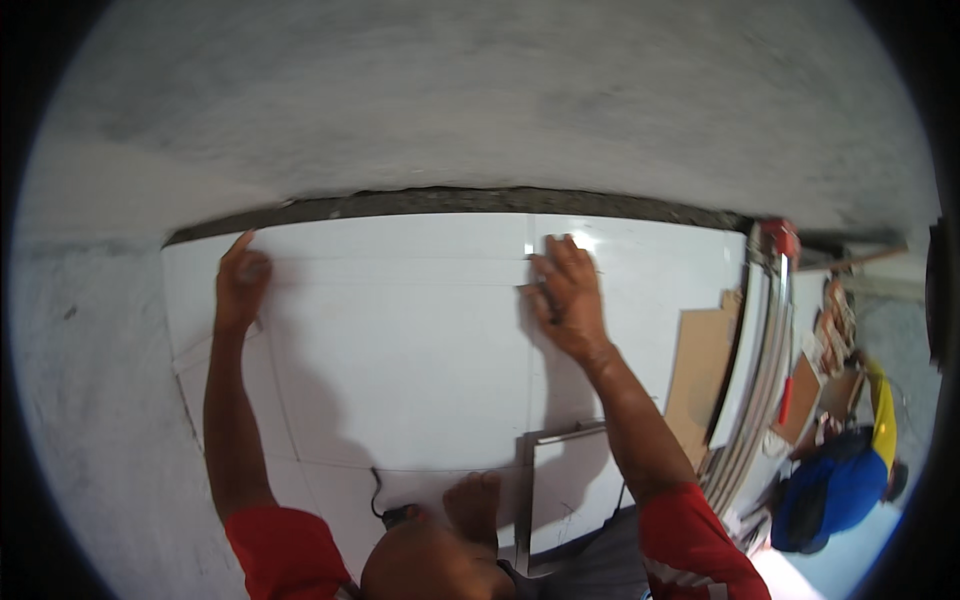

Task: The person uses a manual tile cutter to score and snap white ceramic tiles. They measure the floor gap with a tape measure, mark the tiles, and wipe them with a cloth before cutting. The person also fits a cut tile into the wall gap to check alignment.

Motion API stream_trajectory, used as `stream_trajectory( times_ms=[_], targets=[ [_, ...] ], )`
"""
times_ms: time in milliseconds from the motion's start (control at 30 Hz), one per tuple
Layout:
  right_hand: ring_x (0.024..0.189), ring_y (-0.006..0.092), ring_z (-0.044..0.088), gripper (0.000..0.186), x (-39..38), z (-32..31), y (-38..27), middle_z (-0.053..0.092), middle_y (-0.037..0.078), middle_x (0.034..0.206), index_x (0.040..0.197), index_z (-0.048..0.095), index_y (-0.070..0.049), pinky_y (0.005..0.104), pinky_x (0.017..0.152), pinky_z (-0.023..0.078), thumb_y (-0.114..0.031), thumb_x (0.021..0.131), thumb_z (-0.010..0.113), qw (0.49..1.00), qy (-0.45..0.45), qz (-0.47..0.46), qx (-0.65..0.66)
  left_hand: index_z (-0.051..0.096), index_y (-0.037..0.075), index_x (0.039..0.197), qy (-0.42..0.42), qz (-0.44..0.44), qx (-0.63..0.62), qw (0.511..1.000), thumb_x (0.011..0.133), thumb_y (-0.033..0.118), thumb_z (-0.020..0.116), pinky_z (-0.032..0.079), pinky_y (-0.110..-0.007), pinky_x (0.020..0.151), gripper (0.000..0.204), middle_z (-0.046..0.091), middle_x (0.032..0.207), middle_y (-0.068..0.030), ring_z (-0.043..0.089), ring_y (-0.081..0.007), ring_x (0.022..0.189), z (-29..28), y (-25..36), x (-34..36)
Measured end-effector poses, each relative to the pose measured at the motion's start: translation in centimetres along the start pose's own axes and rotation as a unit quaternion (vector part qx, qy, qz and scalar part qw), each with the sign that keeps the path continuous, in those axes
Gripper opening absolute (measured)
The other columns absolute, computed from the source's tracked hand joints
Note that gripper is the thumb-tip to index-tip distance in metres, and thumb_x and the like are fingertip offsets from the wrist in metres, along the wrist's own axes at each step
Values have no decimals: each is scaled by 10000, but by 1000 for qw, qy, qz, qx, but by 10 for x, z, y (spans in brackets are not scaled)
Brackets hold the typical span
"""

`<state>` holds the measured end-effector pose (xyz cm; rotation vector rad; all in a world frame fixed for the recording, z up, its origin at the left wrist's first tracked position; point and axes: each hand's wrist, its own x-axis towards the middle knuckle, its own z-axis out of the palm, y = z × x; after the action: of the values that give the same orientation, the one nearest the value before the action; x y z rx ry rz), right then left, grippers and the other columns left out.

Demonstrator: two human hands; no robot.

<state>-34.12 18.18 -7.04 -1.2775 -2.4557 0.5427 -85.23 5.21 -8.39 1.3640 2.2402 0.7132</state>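
Observation:
White tiles (400, 380) lie below me, reaching toward the foot of a grey wall. My left hand (242, 285) is at their far left part. Its index finger stretches to the far edge, while the other fingers are curled loosely, partly hidden. On the right, my right hand (568, 295) rests with fingers spread beside a joint between tiles. Two faint parallel lines run across the white surface between the hands; I cannot tell whether they bound a narrow strip or are marks. Neither hand shows a held thing.
A dark rough gap (420, 203) runs along the wall (480, 110). At right lie brown cardboard (695, 365) and a long metal-railed tool with a red end (778, 240). A loose tile (570, 470) leans near my leg, close to a bare foot (473, 505). Another person (835, 490) crouches far right.

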Motion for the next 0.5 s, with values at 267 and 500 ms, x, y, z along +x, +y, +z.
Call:
stream_trajectory(
  times_ms=[267, 500],
  targets=[
    [1377, 432, 441, 450, -102, -52, -7, 513, 213, 1428, 1299, 593, -57, 598, 1125, 339, -95, 866, 710, 994, 4, 71, 82, 638, -5, 1228, 42, 183, 188, 964, 909, 76, 668, 366, -481, 1145, 330, 561, 1426, -171, 479, -367, 1352, 42, 133, -65],
    [1281, 433, 527, 453, -244, -122, 17, 568, 222, 1340, 1280, 595, -35, 526, 1089, 396, -4, 842, 705, 973, 56, 200, 96, 624, -20, 1190, -147, 219, 114, 958, 911, 57, 637, 394, -518, 1105, 290, 568, 1392, -194, 497, -412, 1314, 86, 210, -183]
  ],
)
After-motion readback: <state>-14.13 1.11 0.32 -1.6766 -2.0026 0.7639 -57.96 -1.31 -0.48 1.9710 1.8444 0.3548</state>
